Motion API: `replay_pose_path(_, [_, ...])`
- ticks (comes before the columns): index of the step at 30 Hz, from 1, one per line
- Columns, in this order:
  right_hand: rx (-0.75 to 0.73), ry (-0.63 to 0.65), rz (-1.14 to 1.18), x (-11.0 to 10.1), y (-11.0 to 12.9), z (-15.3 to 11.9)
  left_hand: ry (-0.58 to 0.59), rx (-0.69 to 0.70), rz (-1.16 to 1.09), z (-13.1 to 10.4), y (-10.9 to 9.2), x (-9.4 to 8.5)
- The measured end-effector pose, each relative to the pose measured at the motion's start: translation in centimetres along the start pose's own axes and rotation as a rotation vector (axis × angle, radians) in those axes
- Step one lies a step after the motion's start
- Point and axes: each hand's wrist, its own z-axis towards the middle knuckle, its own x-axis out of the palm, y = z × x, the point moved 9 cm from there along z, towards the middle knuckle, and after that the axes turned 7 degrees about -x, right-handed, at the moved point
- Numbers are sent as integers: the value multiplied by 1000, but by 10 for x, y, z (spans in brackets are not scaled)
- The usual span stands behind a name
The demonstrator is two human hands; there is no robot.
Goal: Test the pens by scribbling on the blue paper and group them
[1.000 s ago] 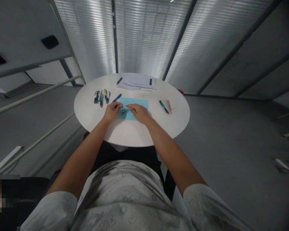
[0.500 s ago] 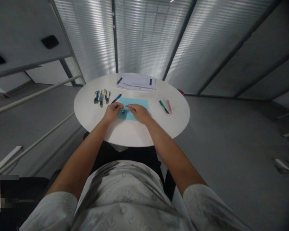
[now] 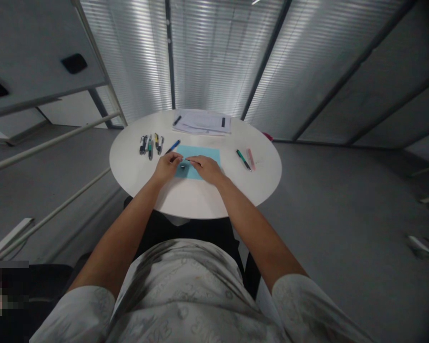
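Note:
Above a light blue sheet (image 3: 208,152) on the round table, my two hands meet almost fingertip to fingertip. My left hand (image 3: 165,167) is closed in a pinch over the sheet's left edge; a small dark piece shows at its fingers, too small to name. My right hand (image 3: 208,168) is pinched on a thin dark stick-like piece (image 3: 189,160) that points toward the left hand. Below the fingertips lies a small dark part (image 3: 182,167) on the sheet. A blue pen (image 3: 173,146) rests just beyond my left hand, partly hidden by it.
Several pens (image 3: 150,146) lie at the left of the white table (image 3: 196,202). On the right are a green and black pen (image 3: 243,160) and a pink pen-like piece (image 3: 250,158). Papers (image 3: 202,121) lie at the far edge. A metal rail (image 3: 57,135) runs along the left.
My right fingertips and the thin piece have shifted very slightly left, closer to my left hand. Everything else on the table stays in place.

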Motion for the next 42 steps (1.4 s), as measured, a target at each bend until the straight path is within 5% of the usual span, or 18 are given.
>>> replay_pose_path(42, [-4, -13, 29, 4, -5, 1, 18, 0, -54, 2, 3, 2])
